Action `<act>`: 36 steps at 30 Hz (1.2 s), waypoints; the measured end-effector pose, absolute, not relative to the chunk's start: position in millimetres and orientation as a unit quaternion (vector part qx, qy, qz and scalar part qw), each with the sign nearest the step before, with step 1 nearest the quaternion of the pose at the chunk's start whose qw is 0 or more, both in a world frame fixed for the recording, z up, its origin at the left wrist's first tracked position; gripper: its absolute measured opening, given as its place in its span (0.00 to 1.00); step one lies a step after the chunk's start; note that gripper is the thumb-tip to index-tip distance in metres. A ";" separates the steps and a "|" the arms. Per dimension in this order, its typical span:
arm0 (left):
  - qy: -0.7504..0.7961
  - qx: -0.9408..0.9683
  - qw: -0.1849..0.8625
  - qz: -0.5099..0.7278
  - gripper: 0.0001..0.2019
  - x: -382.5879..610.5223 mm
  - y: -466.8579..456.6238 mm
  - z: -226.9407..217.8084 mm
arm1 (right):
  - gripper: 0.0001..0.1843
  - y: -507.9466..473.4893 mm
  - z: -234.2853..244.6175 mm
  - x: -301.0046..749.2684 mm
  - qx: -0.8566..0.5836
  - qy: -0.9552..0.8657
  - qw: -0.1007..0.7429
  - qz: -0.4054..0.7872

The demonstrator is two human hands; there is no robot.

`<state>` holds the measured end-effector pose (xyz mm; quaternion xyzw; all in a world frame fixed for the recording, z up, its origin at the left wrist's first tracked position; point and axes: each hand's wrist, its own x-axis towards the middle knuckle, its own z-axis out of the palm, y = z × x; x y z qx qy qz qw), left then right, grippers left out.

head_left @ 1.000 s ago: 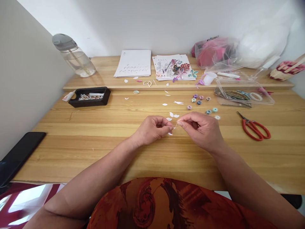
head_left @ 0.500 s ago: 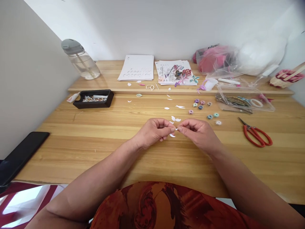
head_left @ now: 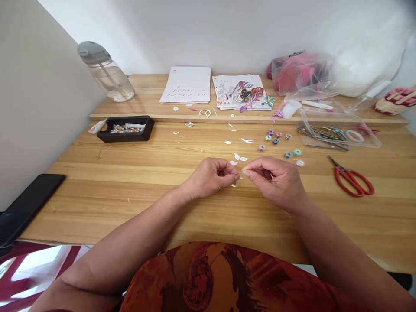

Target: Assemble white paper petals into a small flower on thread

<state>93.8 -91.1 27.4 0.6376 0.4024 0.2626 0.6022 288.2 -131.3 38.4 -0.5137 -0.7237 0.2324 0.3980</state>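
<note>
My left hand (head_left: pixel 209 177) and my right hand (head_left: pixel 276 178) meet fingertip to fingertip over the middle of the wooden table (head_left: pixel 130 195). Both pinch one tiny white paper piece (head_left: pixel 241 177) between thumb and forefinger. Most of that piece is hidden by my fingers. Just beyond my hands lie loose white paper petals (head_left: pixel 238 157), and another white scrap (head_left: pixel 233 186) lies under my hands.
Small coloured paper coils (head_left: pixel 276 141) lie right of centre, red scissors (head_left: pixel 352 179) further right. A clear tray of tools (head_left: pixel 338 130), plastic bags (head_left: pixel 302 73) and a basket (head_left: pixel 396 99) sit back right. Paper sheets (head_left: pixel 186 84), flower card (head_left: pixel 242 92), black bead tray (head_left: pixel 125 128), water bottle (head_left: pixel 105 73), phone (head_left: pixel 27 206) at left.
My hands have stayed pinched together on the paper piece, with only slight finger movement. The view shifted a little as my head moved.
</note>
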 end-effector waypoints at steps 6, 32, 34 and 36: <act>0.370 0.596 0.667 0.250 0.11 93.3 -91.8 36.4 | 0.12 -118.8 30.4 297.4 -0.540 -0.641 0.386 0.385; 0.388 0.624 0.643 0.215 0.05 91.2 -91.8 33.6 | 0.09 -127.8 33.6 291.1 -0.535 -0.711 0.364 0.273; 0.380 0.610 0.663 0.208 0.06 90.5 -91.6 35.1 | 0.10 -125.2 31.9 292.5 -0.536 -0.698 0.371 0.295; 0.380 0.594 0.675 0.216 0.07 90.4 -91.2 36.0 | 0.10 -122.8 30.7 293.8 -0.540 -0.686 0.370 0.317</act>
